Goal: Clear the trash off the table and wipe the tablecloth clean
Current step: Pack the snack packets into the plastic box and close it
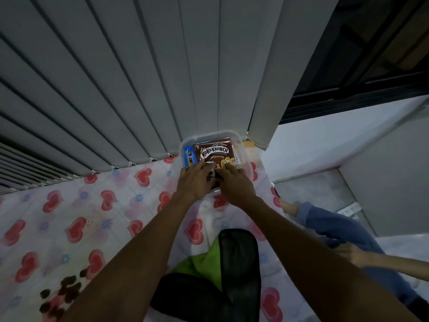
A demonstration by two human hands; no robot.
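Brown Koko Krunch packet [214, 152] in clear tub [243, 148], both hands' fingers [228, 169] pressing it, grip unclear

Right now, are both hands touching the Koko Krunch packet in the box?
Touching. The head view shows the left hand and right hand with fingertips pressed on the Koko Krunch packet inside the clear plastic box.

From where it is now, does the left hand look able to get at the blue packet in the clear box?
Probably yes. The left hand rests at the clear box's near edge, its fingers just beside the blue packet, which stands uncovered left of the Koko Krunch pack. Nothing blocks it.
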